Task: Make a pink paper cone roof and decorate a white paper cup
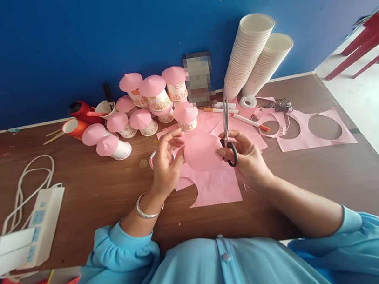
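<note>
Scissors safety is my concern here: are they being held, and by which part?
Yes: the right hand holds the scissors by their black handles, blades pointing away from the body.

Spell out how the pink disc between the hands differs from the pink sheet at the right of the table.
The disc is a solid round; the sheet has straight outer edges and large round holes.
The disc is between the left hand and right hand; the sheet lies on the table, with no hand on it.
Both are pink and look like paper.
</note>
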`<state>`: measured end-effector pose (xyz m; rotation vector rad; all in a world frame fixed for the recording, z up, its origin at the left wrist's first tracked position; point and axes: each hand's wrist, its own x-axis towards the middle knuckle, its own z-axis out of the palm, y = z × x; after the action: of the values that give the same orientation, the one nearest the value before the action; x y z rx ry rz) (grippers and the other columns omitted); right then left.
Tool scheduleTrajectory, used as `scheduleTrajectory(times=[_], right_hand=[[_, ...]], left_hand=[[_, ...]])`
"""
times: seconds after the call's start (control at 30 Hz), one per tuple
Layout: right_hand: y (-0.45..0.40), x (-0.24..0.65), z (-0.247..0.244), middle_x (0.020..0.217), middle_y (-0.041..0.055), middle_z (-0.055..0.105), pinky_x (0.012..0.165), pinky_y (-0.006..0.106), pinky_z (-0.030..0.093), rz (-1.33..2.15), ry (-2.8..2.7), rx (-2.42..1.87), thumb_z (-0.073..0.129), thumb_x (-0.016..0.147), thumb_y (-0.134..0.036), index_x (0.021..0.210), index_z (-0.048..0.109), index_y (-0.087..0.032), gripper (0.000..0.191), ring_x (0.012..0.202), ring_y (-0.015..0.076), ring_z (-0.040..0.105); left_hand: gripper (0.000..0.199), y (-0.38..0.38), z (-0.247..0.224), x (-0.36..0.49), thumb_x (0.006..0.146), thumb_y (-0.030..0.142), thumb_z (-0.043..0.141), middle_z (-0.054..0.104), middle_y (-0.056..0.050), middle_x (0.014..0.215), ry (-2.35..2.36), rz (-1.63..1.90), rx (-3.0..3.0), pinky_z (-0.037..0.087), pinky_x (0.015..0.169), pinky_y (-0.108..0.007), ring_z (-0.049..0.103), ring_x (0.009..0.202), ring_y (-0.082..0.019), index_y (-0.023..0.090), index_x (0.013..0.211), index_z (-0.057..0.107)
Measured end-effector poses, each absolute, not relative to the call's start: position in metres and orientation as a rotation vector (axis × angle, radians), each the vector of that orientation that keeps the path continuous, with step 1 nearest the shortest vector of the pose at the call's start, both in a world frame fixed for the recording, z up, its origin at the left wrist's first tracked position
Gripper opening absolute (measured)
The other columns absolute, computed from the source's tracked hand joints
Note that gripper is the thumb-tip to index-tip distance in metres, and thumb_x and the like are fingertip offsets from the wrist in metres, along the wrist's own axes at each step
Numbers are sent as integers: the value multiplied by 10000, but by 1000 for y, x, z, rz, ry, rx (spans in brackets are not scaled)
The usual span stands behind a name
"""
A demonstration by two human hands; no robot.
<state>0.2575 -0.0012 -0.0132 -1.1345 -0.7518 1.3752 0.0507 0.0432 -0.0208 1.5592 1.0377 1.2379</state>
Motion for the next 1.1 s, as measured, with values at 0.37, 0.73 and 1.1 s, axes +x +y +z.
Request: scheduleTrajectory(times=[0.37, 0.73, 1.1], right_hand=[[0, 258, -22, 770, -63, 554, 561, 254, 356, 1385, -781, -1151, 907, 663, -329, 1006, 644, -287, 434, 612, 95, 416], [-7, 251, -20, 706, -84, 531, 495, 218, 344, 1377, -812, -1151, 903, 680, -298, 1006, 650, -265, 414, 549, 70, 390], [-7, 254, -24, 714, -74, 573, 512, 225, 395, 1427, -909, -1200, 887, 705, -426, 1034, 616, -266, 455, 569, 87, 472]], left_hand=[[248, 31, -16, 69, 758, 373, 859, 718, -2, 828, 951, 905, 916, 529, 808, -285, 639, 818, -160, 182, 821, 713], [212, 30, -21, 65, 797, 321, 821, 757, -30, 901, 880, 870, 913, 536, 816, -290, 664, 866, -184, 163, 926, 764], [253, 33, -21, 65, 788, 362, 819, 753, -29, 885, 932, 880, 964, 535, 814, -303, 666, 869, -199, 156, 929, 775]])
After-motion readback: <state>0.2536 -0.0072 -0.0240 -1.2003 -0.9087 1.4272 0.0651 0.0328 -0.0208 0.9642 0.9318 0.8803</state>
